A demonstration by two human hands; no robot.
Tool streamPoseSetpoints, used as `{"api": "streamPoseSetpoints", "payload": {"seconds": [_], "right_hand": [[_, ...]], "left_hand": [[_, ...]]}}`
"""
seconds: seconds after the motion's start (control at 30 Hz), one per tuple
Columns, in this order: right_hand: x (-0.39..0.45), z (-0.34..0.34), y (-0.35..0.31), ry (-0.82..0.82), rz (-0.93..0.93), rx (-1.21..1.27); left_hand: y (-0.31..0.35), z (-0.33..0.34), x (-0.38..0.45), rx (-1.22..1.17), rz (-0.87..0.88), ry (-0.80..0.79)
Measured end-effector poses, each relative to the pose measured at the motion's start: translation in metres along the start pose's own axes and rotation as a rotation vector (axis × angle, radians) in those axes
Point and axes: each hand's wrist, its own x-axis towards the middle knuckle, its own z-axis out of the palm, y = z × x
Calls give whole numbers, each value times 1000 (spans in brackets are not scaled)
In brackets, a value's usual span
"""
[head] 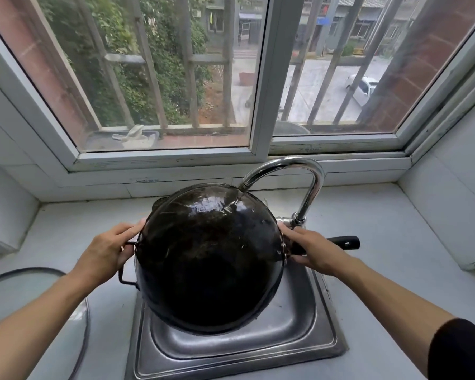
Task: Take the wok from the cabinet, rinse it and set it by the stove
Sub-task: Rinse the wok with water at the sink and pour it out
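Note:
A black wok (209,259) is held upside down and tilted over the steel sink (299,333), its rounded wet underside facing me. Water runs from the chrome tap (310,176) onto the upper part of the underside. My left hand (107,250) grips the wok's left rim beside the small wire loop handle. My right hand (313,248) grips the base of the long black handle (346,242), which points right. The inside of the wok is hidden.
A glass lid with a dark rim (39,297) lies on the white counter at the left. A window (176,78) with bars runs across the back above a tiled ledge. White tiled walls close in at both sides.

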Motion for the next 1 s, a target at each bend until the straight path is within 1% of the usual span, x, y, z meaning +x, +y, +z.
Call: {"api": "streamPoseSetpoints", "payload": {"seconds": [0.13,0.5,0.8,0.93,1.0], "right_hand": [[11,-1,-4,-20,-29,-2],[38,-10,-18,-69,-64,2],[40,-8,-11,-81,-80,32],[29,-10,-10,-53,-83,55],[22,-8,-8,-54,-54,64]], "left_hand": [[-8,-3,-10,-23,-67,8],[-22,-12,-22,-14,-124,13],[-18,-11,-21,-35,-140,-7],[-10,-9,-15,-42,-122,-18],[-8,-6,-9,-41,-105,-21]]}}
